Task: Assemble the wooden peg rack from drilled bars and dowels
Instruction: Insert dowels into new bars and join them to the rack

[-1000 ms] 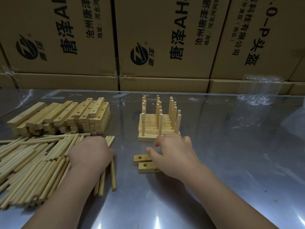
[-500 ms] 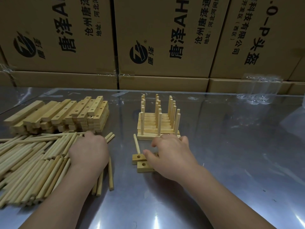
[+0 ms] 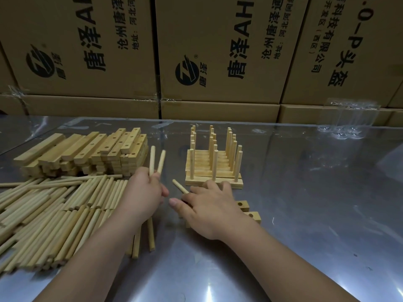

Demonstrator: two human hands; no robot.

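My left hand (image 3: 142, 196) grips two dowels (image 3: 156, 161) that stick up past its fingers, just right of the dowel pile (image 3: 54, 214). My right hand (image 3: 209, 209) lies over two drilled bars (image 3: 247, 211) on the table and holds one dowel (image 3: 180, 186) that slants up to the left; the bars' left parts are hidden under it. Behind my right hand stand several finished peg racks (image 3: 212, 164), bars with upright dowels, in a row. A stack of drilled bars (image 3: 87, 153) lies at the back left.
Large cardboard boxes (image 3: 218, 51) wall off the back of the shiny metal table (image 3: 305, 214). A clear plastic package (image 3: 349, 120) sits at the back right. Loose dowels (image 3: 144, 238) lie under my left forearm.
My left hand has lifted off the dowel pile with two dowels and moved right toward my right hand. My right hand shifted left, and the dowel it holds now shows.
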